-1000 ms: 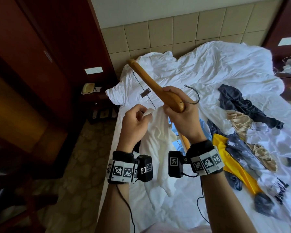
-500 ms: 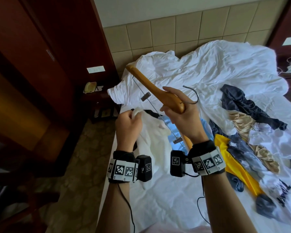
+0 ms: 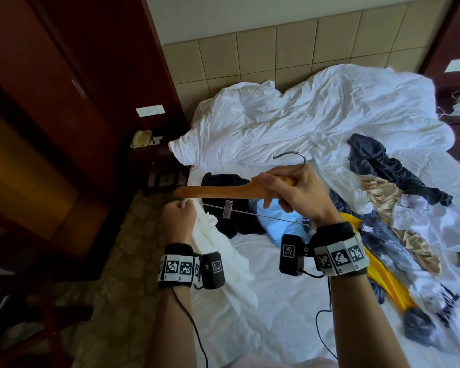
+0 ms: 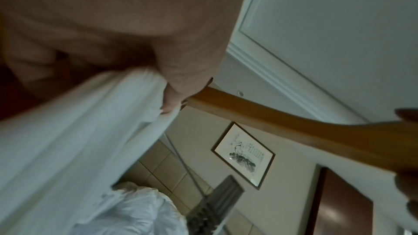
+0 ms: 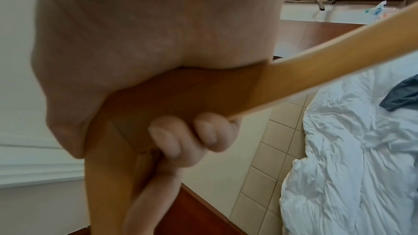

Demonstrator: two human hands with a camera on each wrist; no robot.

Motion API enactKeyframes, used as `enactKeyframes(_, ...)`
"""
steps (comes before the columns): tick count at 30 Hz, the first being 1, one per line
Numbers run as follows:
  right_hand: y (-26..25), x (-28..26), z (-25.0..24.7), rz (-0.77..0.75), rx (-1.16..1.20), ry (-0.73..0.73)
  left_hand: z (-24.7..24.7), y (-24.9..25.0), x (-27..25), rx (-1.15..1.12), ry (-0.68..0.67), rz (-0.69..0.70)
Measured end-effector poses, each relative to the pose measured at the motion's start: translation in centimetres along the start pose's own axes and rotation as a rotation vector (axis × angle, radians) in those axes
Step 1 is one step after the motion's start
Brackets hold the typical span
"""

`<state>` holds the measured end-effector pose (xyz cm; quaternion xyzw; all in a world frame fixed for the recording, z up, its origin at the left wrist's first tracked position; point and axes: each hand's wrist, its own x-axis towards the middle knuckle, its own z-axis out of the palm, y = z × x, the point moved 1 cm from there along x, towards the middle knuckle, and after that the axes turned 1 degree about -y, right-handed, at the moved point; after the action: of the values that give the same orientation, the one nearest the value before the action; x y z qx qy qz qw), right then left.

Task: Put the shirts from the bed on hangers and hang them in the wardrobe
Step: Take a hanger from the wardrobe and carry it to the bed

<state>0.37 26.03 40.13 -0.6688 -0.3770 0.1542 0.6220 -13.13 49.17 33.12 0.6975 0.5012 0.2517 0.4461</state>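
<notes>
My right hand [image 3: 284, 192] grips a wooden hanger [image 3: 223, 191] at its middle, below the metal hook [image 3: 292, 158]. The hanger lies nearly level above the bed [image 3: 271, 301], its left arm pointing left. A clip [image 3: 227, 208] hangs on its lower rod. My left hand [image 3: 179, 212] pinches a white shirt [image 3: 223, 256] right at the hanger's left tip, and the cloth hangs down beside my wrist. In the left wrist view my thumb [image 4: 181, 71] presses the white shirt [image 4: 79, 122] next to the hanger [image 4: 282, 124]. In the right wrist view my fingers [image 5: 192, 135] curl round the hanger [image 5: 181, 92].
More clothes lie on the bed: a black garment [image 3: 229, 216], a light blue one [image 3: 284, 224], a yellow one [image 3: 377, 266], a dark one [image 3: 383, 166] and a beige one [image 3: 383, 189]. A crumpled white duvet [image 3: 303, 120] covers the head end. Dark wooden furniture [image 3: 51, 102] stands left, with a phone [image 3: 141, 138].
My right hand has swung the hanger from a steep tilt down to nearly level. My left hand has moved left and up with the white shirt to the hanger's left tip.
</notes>
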Motion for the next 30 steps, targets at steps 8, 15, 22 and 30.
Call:
enactKeyframes(8,-0.6,-0.1,-0.5,0.007,0.057,-0.075,-2.3,-0.5,0.2,0.176,0.196,0.055)
enactKeyframes(15,-1.1,-0.1,-0.1,0.042,0.083,-0.058,-3.5,-1.1,1.1,0.087,0.298,0.074)
enactKeyframes(22,-1.0,-0.2,-0.1,0.052,0.118,-0.042,-4.3,-1.2,0.9,0.01,0.314,0.083)
enactKeyframes(30,-0.8,-0.1,-0.2,0.082,0.03,-0.072,-5.1,-1.0,0.9,0.108,0.284,0.048)
